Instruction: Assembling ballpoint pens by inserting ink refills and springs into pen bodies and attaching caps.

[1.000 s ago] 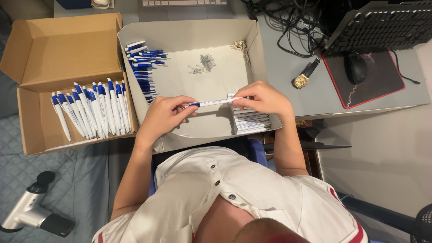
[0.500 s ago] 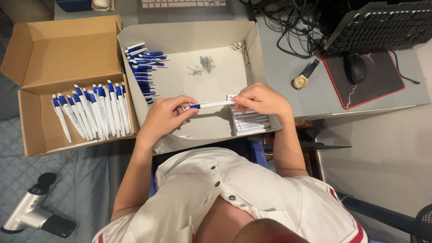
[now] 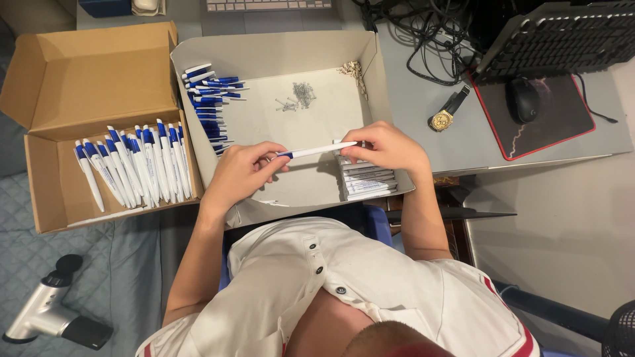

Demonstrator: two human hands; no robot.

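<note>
Over the grey tray [image 3: 278,49] on the surface, you hold a white pen [image 3: 317,151] level between both hands. Your left hand [image 3: 241,173], at 9 o'clock, pinches its blue end; your right hand [image 3: 387,147], at 3 o'clock, pinches the white tip. It looks light, stiff and slick, so grip near both ends.

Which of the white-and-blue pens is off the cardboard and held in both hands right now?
The pen held level between the left hand and right hand, over the white tray. The rest lie in the brown box.
</note>
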